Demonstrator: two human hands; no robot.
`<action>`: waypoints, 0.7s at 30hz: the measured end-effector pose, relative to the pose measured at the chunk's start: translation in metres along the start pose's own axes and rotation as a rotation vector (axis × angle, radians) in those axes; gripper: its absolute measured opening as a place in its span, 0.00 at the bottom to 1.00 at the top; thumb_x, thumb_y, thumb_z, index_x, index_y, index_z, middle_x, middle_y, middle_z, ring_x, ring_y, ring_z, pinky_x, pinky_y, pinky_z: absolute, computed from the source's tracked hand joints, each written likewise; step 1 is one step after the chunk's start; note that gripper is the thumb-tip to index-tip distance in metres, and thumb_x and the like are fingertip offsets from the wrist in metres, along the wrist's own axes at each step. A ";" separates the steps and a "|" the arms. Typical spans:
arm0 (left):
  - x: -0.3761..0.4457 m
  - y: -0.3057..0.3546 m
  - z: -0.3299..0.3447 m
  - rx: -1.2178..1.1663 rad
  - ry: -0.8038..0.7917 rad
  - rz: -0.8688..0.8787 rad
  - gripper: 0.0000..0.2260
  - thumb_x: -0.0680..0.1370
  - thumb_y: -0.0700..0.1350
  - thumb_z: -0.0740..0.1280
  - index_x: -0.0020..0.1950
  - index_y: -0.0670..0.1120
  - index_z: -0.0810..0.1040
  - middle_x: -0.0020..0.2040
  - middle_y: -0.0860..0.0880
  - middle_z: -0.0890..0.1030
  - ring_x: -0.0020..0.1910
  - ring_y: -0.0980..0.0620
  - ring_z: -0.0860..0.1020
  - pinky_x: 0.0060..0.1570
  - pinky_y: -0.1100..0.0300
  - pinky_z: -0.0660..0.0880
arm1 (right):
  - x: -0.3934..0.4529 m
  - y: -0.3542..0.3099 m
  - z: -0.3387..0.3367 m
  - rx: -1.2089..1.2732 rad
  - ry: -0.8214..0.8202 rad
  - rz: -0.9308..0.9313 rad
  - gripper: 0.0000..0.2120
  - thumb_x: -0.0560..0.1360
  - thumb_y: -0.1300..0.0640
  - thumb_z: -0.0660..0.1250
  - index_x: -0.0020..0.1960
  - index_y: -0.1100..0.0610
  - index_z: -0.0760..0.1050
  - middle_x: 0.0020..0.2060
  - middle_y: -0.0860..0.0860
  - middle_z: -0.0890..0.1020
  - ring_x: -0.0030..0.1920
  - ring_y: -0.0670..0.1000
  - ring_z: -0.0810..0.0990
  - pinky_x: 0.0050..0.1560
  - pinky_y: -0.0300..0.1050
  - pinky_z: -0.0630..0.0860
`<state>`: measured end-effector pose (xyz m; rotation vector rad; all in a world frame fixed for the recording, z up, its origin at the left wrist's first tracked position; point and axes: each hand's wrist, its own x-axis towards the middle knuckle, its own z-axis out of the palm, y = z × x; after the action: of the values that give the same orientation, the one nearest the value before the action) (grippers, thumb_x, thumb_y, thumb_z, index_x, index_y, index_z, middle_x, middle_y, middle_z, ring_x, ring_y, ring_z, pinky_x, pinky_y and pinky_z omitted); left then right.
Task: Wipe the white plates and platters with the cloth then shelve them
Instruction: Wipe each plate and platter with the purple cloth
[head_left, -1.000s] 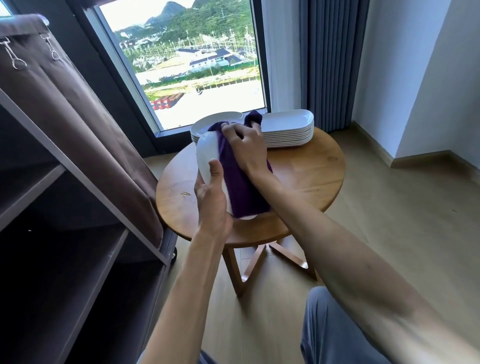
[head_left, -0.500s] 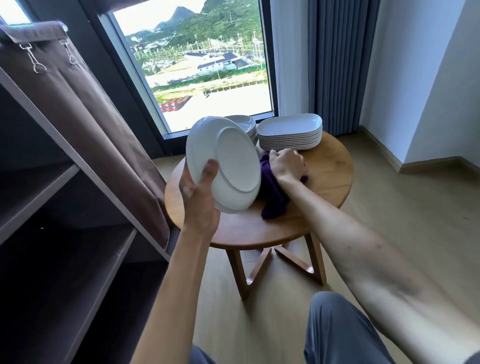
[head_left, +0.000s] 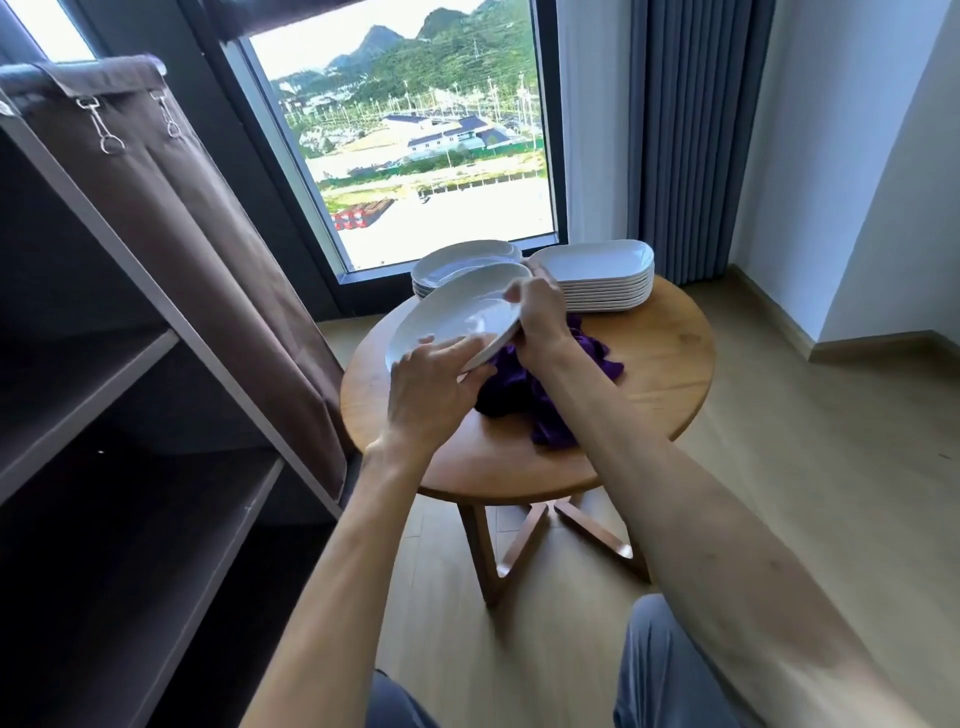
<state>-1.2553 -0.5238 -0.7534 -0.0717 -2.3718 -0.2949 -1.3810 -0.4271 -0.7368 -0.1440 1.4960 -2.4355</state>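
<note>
While the dark shelving unit (head_left: 130, 467) on the left stands with its brown fabric cover (head_left: 208, 249) drawn aside and its shelves showing nothing on them, both hands now hold one white plate (head_left: 457, 317) face up over the near-left part of the round wooden table (head_left: 665, 364). Half a second ago only the left hand had it, tilted up with its underside toward the camera, and the right hand was down on the cloth. Now the left hand (head_left: 431, 389) grips the plate's near rim, thumb on top and fingers curled beneath (as far as can be seen), and the right hand (head_left: 540, 322) has let go of the cloth and pinches the plate's far-right edge. The purple cloth (head_left: 550, 395) lies bunched on the table under the right wrist, released. I take this to mean the wiping of this plate is finished and it is being levelled for the move to a shelf.

Further right, at the back of the table, sit a stack of round plates (head_left: 462, 262) and, just beside it, a stack of rectangular platters (head_left: 597, 275), which I judge are still to be wiped. No brand, label or legible writing shows anywhere.
</note>
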 end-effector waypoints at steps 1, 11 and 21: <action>-0.002 -0.004 -0.002 0.023 0.023 -0.055 0.12 0.75 0.50 0.77 0.57 0.49 0.86 0.51 0.48 0.87 0.53 0.43 0.84 0.50 0.54 0.76 | 0.001 0.004 -0.003 0.077 0.047 0.012 0.31 0.70 0.70 0.57 0.73 0.58 0.69 0.64 0.58 0.76 0.63 0.61 0.76 0.63 0.56 0.76; -0.024 -0.026 -0.013 -0.480 0.058 -0.498 0.50 0.64 0.60 0.79 0.81 0.45 0.63 0.76 0.47 0.70 0.72 0.51 0.71 0.64 0.69 0.72 | -0.003 0.029 -0.014 0.471 0.043 0.030 0.19 0.75 0.69 0.54 0.62 0.59 0.72 0.50 0.59 0.78 0.50 0.60 0.79 0.54 0.57 0.78; -0.038 -0.045 -0.066 -0.448 0.305 -0.493 0.48 0.68 0.52 0.83 0.81 0.52 0.59 0.75 0.62 0.68 0.74 0.65 0.65 0.68 0.76 0.63 | -0.018 0.023 0.061 0.225 -0.052 -0.033 0.15 0.78 0.54 0.65 0.62 0.60 0.76 0.53 0.55 0.80 0.58 0.59 0.80 0.60 0.56 0.77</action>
<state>-1.1891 -0.5816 -0.7415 0.3299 -1.9535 -0.9948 -1.3460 -0.4837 -0.7280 -0.1856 1.1971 -2.5834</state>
